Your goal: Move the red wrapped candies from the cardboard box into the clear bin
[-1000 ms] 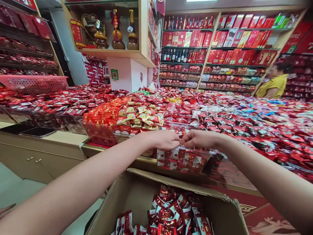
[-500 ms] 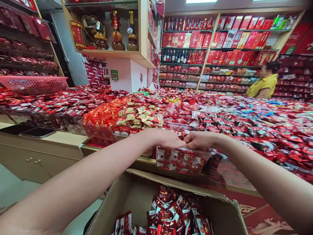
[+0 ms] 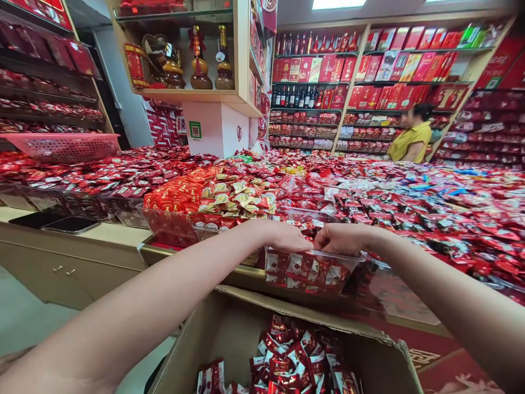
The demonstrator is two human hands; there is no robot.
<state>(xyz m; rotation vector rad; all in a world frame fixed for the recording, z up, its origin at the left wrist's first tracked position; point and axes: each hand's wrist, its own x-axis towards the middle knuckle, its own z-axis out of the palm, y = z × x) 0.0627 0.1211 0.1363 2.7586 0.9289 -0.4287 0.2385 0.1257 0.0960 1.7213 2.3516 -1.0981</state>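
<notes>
My left hand [image 3: 289, 238] and my right hand [image 3: 338, 238] reach over the front rim of a clear plastic bin [image 3: 314, 273] filled with red-and-white wrapped candies. The left fingers dip down behind the rim, mostly hidden. My right hand is bent beside it, fingers curled down among the candies; its fingertips and anything between them cannot be made out. Below, an open cardboard box [image 3: 229, 323] holds a heap of red wrapped candies [image 3: 287, 355]. Gold-and-white candies [image 3: 235, 191] lie just behind and left of my hands.
Bins of wrapped candies spread across the counter [image 3: 115, 235]. Two dark flat devices [image 3: 71, 225] lie on its left part, near a pink basket [image 3: 69, 148]. A person in yellow [image 3: 412, 142] stands at the back right, before stocked shelves.
My hands have moved slightly apart, the right one shifting right and its fingers lower in the bin. The person in yellow has moved left. The view has shifted a little.
</notes>
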